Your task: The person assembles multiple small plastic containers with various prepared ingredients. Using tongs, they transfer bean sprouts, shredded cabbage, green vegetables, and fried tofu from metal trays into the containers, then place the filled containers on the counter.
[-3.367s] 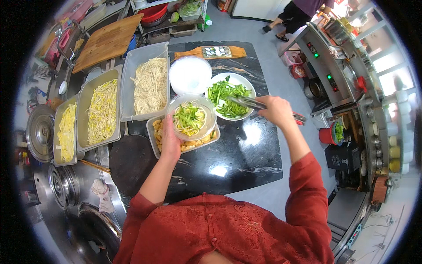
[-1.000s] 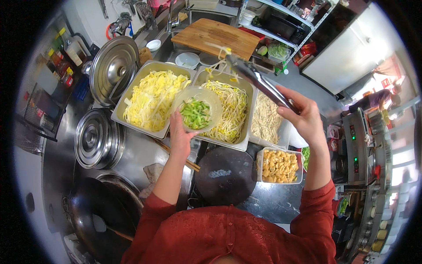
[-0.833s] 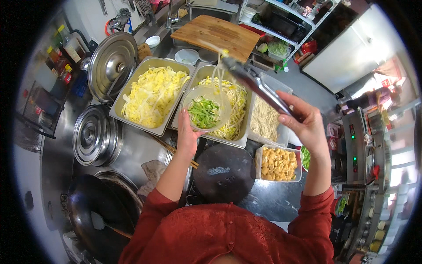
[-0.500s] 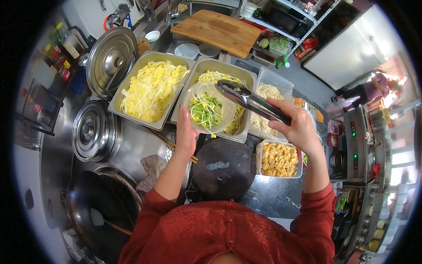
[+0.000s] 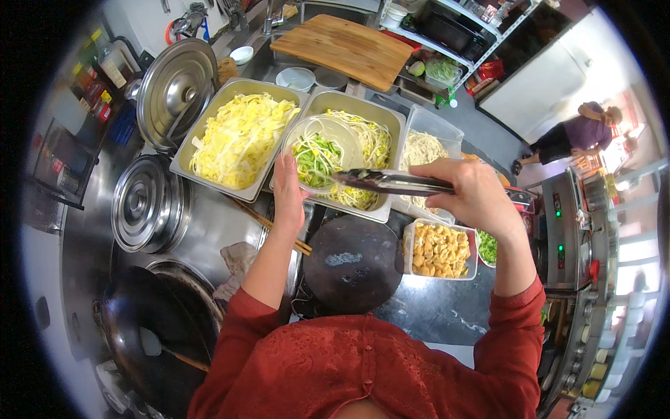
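Note:
My left hand (image 5: 287,192) is closed on the side of a clear round plastic bowl (image 5: 354,143) holding chopped greens and bean sprouts. My right hand (image 5: 474,194) grips a pair of metal tongs (image 5: 401,182), their tips at the bowl's near right edge. Whether the tips pinch anything is too blurred to tell. Beneath the bowl stands a steel pan of bean sprouts (image 5: 375,136). Left of it, another steel pan holds shredded yellow-white cabbage (image 5: 241,140).
Noodles (image 5: 422,151) fill a clear tub on the right, with a tub of tan fried pieces (image 5: 441,250) nearer me. A round black board (image 5: 354,264) lies in front. A wok (image 5: 150,335) sits at left. Another person (image 5: 576,136) stands far right.
The tongs have swung down and left, from above the bowl's far right rim to its near right edge. The bowl has shifted slightly left. The other person has moved to a more upright stance.

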`<control>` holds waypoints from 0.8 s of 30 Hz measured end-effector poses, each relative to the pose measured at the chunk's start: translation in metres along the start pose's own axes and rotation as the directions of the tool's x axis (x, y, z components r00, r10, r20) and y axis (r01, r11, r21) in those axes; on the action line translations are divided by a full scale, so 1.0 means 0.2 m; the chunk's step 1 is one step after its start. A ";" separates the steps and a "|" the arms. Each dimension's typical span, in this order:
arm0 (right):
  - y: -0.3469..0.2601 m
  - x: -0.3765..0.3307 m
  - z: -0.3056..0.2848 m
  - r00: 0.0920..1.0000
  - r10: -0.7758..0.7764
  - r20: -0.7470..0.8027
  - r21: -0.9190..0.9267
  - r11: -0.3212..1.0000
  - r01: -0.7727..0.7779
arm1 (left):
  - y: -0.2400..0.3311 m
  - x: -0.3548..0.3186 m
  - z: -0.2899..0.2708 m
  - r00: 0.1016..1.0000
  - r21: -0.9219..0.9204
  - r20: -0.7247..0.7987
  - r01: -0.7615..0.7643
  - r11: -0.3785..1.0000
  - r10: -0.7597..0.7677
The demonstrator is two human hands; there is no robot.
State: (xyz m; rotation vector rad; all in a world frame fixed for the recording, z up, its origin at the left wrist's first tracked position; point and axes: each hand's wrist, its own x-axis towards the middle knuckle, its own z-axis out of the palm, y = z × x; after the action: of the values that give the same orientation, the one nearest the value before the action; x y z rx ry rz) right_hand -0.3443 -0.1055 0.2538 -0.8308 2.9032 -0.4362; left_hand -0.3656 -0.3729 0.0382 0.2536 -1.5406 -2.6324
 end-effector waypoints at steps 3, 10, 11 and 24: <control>0.02 0.00 -0.06 0.995 -0.018 -0.099 0.067 0.997 0.025 | 0.03 0.03 -0.02 0.997 -0.048 -0.015 0.076 0.996 -0.077; 0.08 -0.01 -0.12 0.946 0.177 -0.270 0.363 0.929 -0.070 | 0.06 0.03 -0.06 0.995 0.011 0.000 0.103 0.995 -0.103; 0.09 -0.01 -0.12 0.934 0.217 -0.285 0.409 0.909 -0.087 | 0.06 0.02 -0.06 0.995 0.012 -0.025 0.096 0.995 -0.096; 0.26 0.13 0.13 0.967 0.221 -0.127 -0.198 0.949 -0.243 | 0.10 0.06 -0.23 0.988 -0.087 -0.155 -0.012 0.996 -0.002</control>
State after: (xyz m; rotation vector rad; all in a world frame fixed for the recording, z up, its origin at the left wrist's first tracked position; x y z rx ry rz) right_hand -0.3882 -0.0840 0.2142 -0.4880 3.1340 -0.1529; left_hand -0.3688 -0.4237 0.0322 0.4359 -1.3720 -2.5987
